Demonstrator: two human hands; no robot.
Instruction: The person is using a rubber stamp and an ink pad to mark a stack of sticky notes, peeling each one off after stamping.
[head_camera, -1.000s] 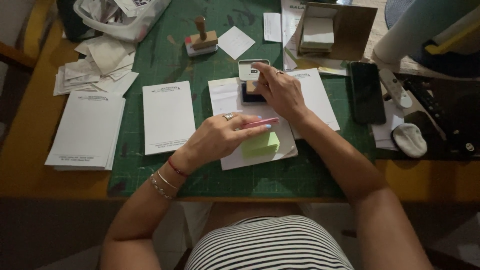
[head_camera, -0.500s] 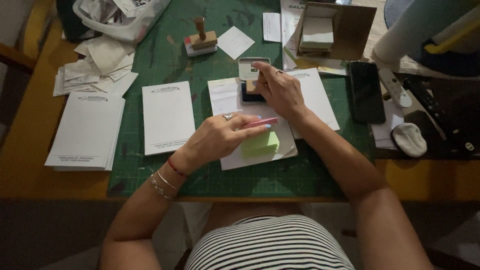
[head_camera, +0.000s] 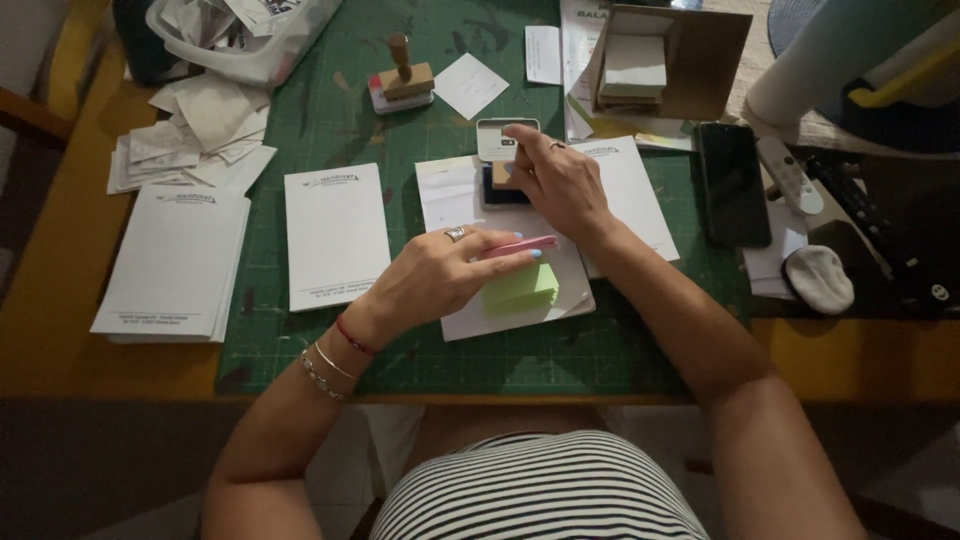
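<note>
While the left hand (head_camera: 440, 275) pinned a pink pen against the pale green sticky-note block (head_camera: 520, 287) at frame centre, the right hand (head_camera: 555, 180) pressed a small wooden stamp into the dark ink pad (head_camera: 500, 190) just above; inking seemed underway, and a clean lift probably came next.

Green sticky-note pad (head_camera: 522, 287) lies flat on white paper (head_camera: 470, 315).
</note>
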